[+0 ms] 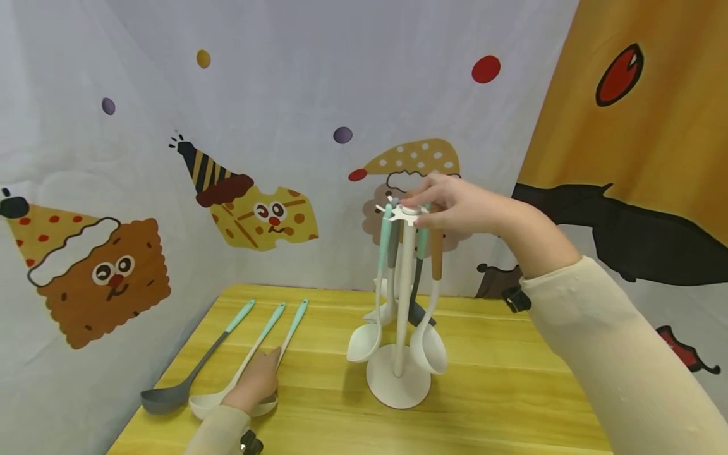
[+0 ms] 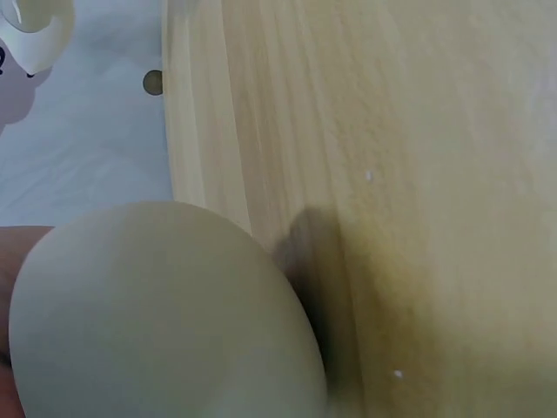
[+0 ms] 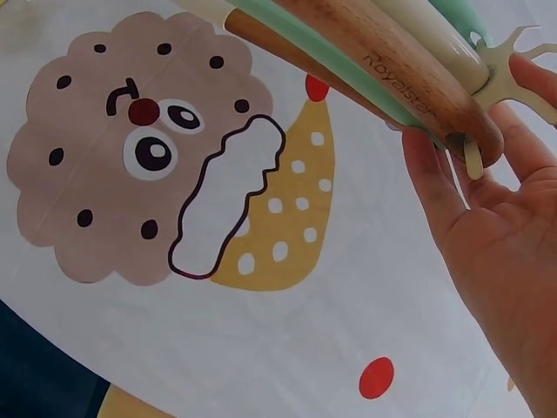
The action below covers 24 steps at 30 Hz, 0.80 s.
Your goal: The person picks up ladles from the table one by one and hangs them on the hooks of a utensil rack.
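At the lower left in the head view, my left hand [image 1: 258,382] grips the shaft of a cream ladle with a mint handle [image 1: 297,316]. Its rounded bowl [image 2: 165,313] fills the lower left of the left wrist view, close over the wood. My right hand [image 1: 449,203] holds the hooked top [image 1: 407,213] of a white utensil rack, thumb and fingers around it. Several utensils hang there, among them a mint-handled white ladle [image 1: 364,342] and a wooden-handled ladle [image 1: 429,349]. The wooden handle [image 3: 392,70] lies close to my right fingers in the right wrist view.
Left of my left hand lie a grey ladle [image 1: 165,399] and another cream ladle [image 1: 207,404], both mint-handled. The rack's round base [image 1: 398,395] stands on the wooden table [image 1: 500,392]. A printed cloth [image 1: 284,82] hangs behind and at the left.
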Tool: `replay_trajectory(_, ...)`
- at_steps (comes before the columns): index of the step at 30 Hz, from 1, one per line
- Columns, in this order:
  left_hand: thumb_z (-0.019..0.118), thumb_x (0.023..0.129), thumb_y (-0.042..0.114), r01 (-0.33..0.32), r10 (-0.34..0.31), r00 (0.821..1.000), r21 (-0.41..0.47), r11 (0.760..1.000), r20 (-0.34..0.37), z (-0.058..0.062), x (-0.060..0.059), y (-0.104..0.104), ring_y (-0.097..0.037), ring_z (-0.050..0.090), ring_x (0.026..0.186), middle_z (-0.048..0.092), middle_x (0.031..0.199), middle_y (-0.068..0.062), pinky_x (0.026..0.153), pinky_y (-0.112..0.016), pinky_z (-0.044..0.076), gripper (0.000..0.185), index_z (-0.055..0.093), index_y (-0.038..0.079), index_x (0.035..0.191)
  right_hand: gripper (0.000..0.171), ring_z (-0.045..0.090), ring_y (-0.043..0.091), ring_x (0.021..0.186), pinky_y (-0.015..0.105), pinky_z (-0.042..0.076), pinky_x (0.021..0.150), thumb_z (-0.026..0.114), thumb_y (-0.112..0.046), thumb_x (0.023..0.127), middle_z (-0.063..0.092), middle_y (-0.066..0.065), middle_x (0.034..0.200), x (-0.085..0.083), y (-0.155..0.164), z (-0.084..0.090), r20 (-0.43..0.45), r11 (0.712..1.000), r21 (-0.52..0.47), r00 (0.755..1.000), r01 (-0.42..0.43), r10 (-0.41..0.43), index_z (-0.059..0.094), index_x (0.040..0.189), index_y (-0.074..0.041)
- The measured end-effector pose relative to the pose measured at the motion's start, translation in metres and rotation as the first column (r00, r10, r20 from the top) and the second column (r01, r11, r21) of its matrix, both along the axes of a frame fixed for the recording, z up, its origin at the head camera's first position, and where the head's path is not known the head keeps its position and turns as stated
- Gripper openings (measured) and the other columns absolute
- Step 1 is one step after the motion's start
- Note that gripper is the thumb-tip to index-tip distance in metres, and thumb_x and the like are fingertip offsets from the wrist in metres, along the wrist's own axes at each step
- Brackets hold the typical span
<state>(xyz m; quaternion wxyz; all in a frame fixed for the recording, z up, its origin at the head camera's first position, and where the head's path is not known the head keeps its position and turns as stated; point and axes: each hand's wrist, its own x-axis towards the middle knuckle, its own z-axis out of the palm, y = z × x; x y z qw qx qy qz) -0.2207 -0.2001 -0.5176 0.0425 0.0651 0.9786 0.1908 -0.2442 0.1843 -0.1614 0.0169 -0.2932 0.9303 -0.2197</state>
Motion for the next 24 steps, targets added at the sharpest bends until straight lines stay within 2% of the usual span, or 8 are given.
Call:
replay_trajectory(5,0.06,0.079,-0.014,-0.019,0.018,1.0,0.047,0.999,0.01,-0.005,0.0,0.0,-0.058,0.056,0.123,0.054,0.13,-0.046,0.107,-0.064,0.047,0.068,0.049,-0.014,0.146,0.041,0.053,0.027,0.096,0.038,0.049,0.078,0.066,-0.016,0.103,0.052,0.015,0.137,0.001,0.0,-0.002,0.007,1.0,-0.012,1.0,0.01,-0.01,0.065,0.143,-0.01)
replay_trajectory(12,0.059,0.079,-0.011,-0.032,0.032,0.999,0.053,0.998,0.012,-0.001,0.002,0.003,-0.059,0.054,0.126,0.053,0.132,-0.047,0.108,-0.065,0.046,0.069,0.049,-0.012,0.147,0.042,0.052,0.028,0.098,0.039,0.047,0.078,0.066,-0.016,0.102,0.052,0.015,0.133,0.002,-0.004,-0.001,-0.011,0.999,0.005,0.999,0.048,-0.048,0.065,0.143,-0.009)
replay_trajectory(15,0.058,0.08,-0.012,-0.036,0.036,0.999,0.064,0.997,0.014,0.0,0.002,0.003,-0.055,0.058,0.121,0.053,0.13,-0.046,0.104,-0.064,0.049,0.069,0.049,-0.011,0.148,0.043,0.052,0.03,0.1,0.041,0.047,0.08,0.066,-0.019,0.103,0.051,0.016,0.132,0.004,-0.008,-0.001,-0.023,0.997,0.02,0.997,0.071,-0.07,0.064,0.145,-0.008)
replay_trajectory(19,0.059,0.083,-0.011,-0.051,0.049,0.999,0.074,0.996,0.02,0.001,0.002,0.005,-0.042,0.063,0.105,0.056,0.127,-0.04,0.093,-0.058,0.054,0.069,0.047,-0.009,0.151,0.046,0.052,0.032,0.102,0.044,0.048,0.081,0.065,-0.021,0.103,0.049,0.017,0.13,0.007,-0.012,0.0,-0.03,0.996,0.029,0.996,0.089,-0.088,0.061,0.146,-0.007)
replay_trajectory(24,0.059,0.087,-0.009,-0.066,0.064,0.998,0.092,0.994,0.026,0.002,0.0,0.006,-0.03,0.058,0.088,0.057,0.123,-0.034,0.079,-0.048,0.053,0.069,0.043,-0.008,0.155,0.046,0.052,0.033,0.105,0.045,0.048,0.083,0.065,-0.02,0.103,0.049,0.017,0.128,0.007,-0.015,-0.001,-0.031,0.993,0.028,0.993,0.117,-0.116,0.061,0.146,-0.007)
